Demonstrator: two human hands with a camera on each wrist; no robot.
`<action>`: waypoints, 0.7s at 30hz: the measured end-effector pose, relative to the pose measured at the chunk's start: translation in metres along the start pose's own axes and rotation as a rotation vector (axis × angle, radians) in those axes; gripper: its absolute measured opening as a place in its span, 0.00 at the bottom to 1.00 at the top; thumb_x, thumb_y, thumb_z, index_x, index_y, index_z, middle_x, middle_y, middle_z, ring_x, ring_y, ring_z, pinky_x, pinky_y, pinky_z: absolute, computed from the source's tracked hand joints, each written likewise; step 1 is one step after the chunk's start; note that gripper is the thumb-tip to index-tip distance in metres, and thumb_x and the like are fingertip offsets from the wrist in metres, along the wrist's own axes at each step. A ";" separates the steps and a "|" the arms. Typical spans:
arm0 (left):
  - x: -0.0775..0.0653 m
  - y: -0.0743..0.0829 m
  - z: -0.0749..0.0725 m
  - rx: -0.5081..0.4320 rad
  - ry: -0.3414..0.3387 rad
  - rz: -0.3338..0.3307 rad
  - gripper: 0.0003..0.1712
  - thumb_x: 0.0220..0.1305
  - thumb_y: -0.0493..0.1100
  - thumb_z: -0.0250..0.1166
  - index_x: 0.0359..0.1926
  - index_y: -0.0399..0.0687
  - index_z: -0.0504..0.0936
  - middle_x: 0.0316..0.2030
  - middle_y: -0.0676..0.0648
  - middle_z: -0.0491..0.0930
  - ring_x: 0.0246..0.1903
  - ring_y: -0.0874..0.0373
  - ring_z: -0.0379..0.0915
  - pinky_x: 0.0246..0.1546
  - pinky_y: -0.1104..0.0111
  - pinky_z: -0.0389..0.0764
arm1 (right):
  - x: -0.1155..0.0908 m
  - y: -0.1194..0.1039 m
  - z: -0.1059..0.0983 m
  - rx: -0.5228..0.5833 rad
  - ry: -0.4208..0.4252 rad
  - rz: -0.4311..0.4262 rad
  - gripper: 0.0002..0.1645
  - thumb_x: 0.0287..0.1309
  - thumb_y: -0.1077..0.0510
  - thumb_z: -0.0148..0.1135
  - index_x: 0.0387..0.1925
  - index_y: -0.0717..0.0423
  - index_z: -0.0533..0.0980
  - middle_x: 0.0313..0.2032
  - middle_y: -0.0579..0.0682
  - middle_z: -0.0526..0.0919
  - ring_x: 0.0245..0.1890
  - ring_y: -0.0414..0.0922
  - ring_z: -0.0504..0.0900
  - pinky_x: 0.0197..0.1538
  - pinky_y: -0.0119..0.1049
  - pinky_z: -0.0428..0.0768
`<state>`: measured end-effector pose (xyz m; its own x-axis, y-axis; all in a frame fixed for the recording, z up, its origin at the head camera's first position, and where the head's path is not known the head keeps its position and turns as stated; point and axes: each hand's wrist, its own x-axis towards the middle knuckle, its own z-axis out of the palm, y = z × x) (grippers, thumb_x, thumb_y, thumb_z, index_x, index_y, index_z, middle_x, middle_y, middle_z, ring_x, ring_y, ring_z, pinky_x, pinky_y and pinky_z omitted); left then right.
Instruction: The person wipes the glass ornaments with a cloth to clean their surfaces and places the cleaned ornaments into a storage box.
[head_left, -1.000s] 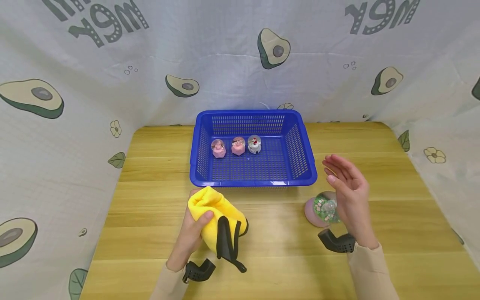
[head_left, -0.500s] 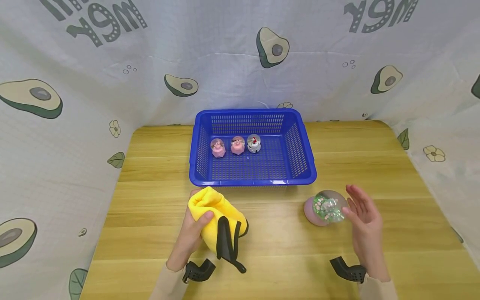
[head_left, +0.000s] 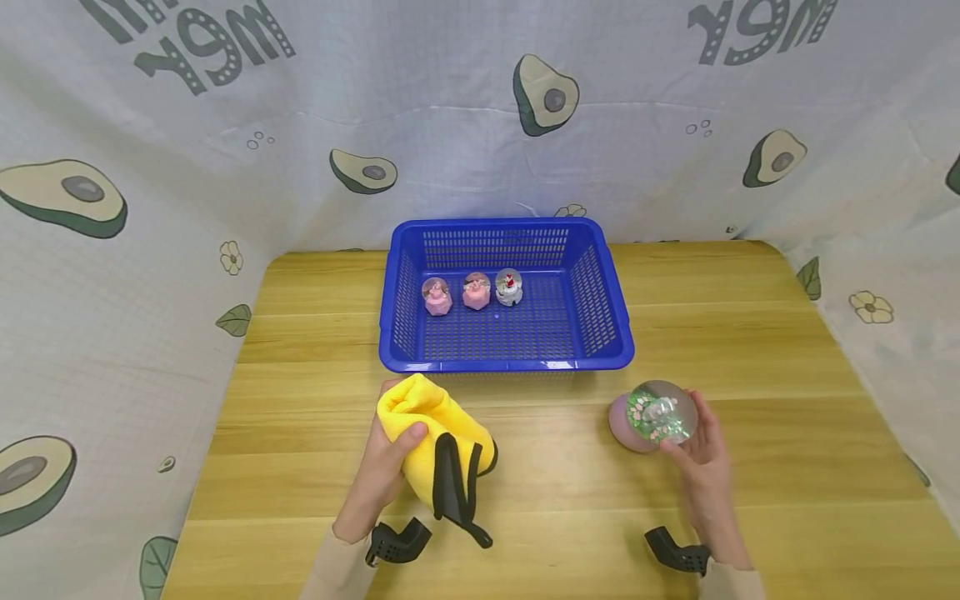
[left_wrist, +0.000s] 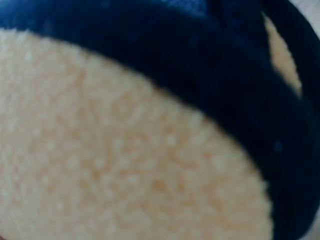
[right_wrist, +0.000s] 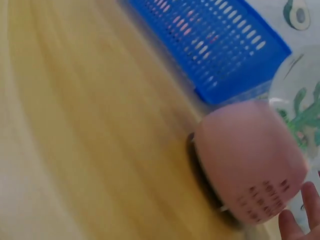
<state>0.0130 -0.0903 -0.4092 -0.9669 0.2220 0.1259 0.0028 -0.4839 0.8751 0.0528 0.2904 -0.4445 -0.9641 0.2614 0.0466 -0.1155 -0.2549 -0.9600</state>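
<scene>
My left hand [head_left: 386,458] grips a bunched yellow cloth [head_left: 442,425] with black edging and a hanging loop, thumb pressed on its front. The cloth's fuzzy surface and dark border fill the left wrist view. To the right, a large snow globe [head_left: 663,412] with green leaves and pink flowers stands on the table. My right hand [head_left: 708,475] holds its glass dome from the right side, thumb in front and fingers behind. In the right wrist view, the pink base [right_wrist: 250,155] bears dark lettering, and fingertips [right_wrist: 310,200] show at the lower right.
A blue plastic basket [head_left: 506,366] stands at the back middle of the wooden table [head_left: 300,417]. Inside it, toward the left, are three small snow globes, two pink and one white [head_left: 508,288]. A white curtain [head_left: 450,83] printed with avocados hangs behind and at both sides.
My right hand has come down from above the snow globe, swung past its right side, then closed in on the dome. The left hand and the cloth have stayed put.
</scene>
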 end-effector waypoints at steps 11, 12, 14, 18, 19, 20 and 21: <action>0.000 -0.003 -0.001 -0.002 0.013 -0.003 0.23 0.59 0.38 0.62 0.53 0.49 0.63 0.44 0.49 0.72 0.42 0.58 0.72 0.44 0.71 0.76 | 0.001 0.022 0.000 -0.227 0.016 0.088 0.46 0.50 0.80 0.58 0.69 0.55 0.56 0.60 0.47 0.67 0.61 0.40 0.64 0.59 0.24 0.65; 0.000 -0.003 -0.001 -0.003 0.011 -0.004 0.23 0.59 0.38 0.62 0.52 0.49 0.63 0.44 0.49 0.72 0.42 0.58 0.72 0.44 0.71 0.76 | 0.001 0.023 0.001 -0.239 0.024 0.095 0.46 0.50 0.80 0.59 0.69 0.55 0.56 0.60 0.47 0.67 0.61 0.40 0.64 0.59 0.24 0.65; 0.000 -0.004 0.000 -0.003 0.012 -0.007 0.23 0.59 0.38 0.62 0.53 0.49 0.63 0.45 0.49 0.72 0.42 0.58 0.72 0.44 0.71 0.76 | 0.001 0.024 0.002 -0.287 0.047 0.113 0.46 0.51 0.78 0.61 0.69 0.54 0.57 0.59 0.45 0.67 0.60 0.39 0.64 0.58 0.23 0.64; 0.000 -0.004 0.000 -0.003 0.009 -0.014 0.23 0.59 0.39 0.62 0.53 0.49 0.63 0.45 0.49 0.72 0.42 0.58 0.72 0.44 0.71 0.76 | 0.001 0.025 0.005 -0.436 0.073 0.144 0.46 0.50 0.73 0.66 0.68 0.54 0.56 0.57 0.42 0.66 0.58 0.38 0.64 0.55 0.20 0.64; 0.000 -0.004 0.000 -0.003 0.009 -0.014 0.23 0.59 0.39 0.62 0.53 0.49 0.63 0.45 0.49 0.72 0.42 0.58 0.72 0.44 0.71 0.76 | 0.001 0.025 0.006 -0.479 0.075 0.148 0.46 0.50 0.72 0.67 0.68 0.55 0.56 0.57 0.41 0.66 0.58 0.38 0.64 0.54 0.19 0.64; 0.000 -0.004 0.000 -0.004 0.009 -0.015 0.23 0.59 0.39 0.62 0.53 0.49 0.63 0.45 0.49 0.72 0.42 0.58 0.72 0.44 0.71 0.76 | 0.002 0.025 0.006 -0.507 0.074 0.148 0.46 0.50 0.72 0.67 0.68 0.56 0.56 0.56 0.41 0.66 0.57 0.38 0.63 0.54 0.19 0.64; 0.000 -0.005 0.000 -0.002 0.008 -0.015 0.23 0.59 0.39 0.62 0.53 0.49 0.63 0.45 0.49 0.72 0.42 0.58 0.71 0.44 0.71 0.75 | 0.002 0.026 0.007 -0.530 0.074 0.145 0.47 0.50 0.71 0.68 0.68 0.56 0.56 0.56 0.41 0.66 0.57 0.38 0.63 0.54 0.19 0.64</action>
<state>0.0126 -0.0879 -0.4132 -0.9689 0.2221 0.1093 -0.0117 -0.4823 0.8760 0.0466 0.2779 -0.4677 -0.9396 0.3280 -0.0979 0.1720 0.2049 -0.9636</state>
